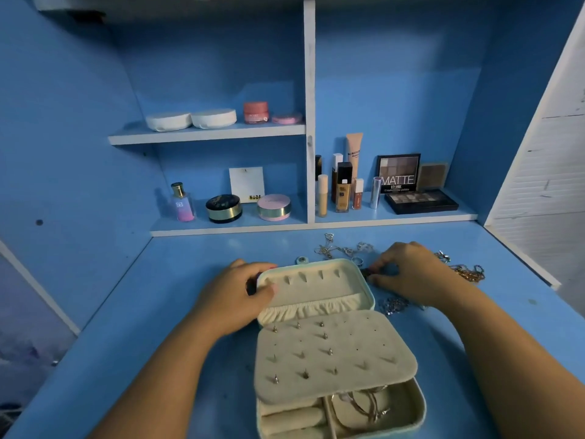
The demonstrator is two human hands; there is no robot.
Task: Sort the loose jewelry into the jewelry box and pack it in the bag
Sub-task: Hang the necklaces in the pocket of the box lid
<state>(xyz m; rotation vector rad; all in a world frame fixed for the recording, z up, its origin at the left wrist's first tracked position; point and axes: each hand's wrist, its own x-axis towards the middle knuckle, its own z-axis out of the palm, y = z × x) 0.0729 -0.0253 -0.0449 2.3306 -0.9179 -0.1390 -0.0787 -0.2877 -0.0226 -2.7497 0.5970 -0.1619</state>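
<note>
Cream-lined mint jewelry box point(316, 293) is sitting partly filled, left hand point(240, 296) gripping its lid, right hand point(411, 274) pinching a small dark piece point(367, 274), loose metal chains point(468, 272) waiting.

The upright lid of the eyeshadow palette point(398, 172) on the lower right shelf reads "MATTE"; the small print beneath it is too blurred to read. The white card point(247, 183) on the lower left shelf says "NUDE". The perfume bottle point(182, 202) beside it bears "SB".
</note>
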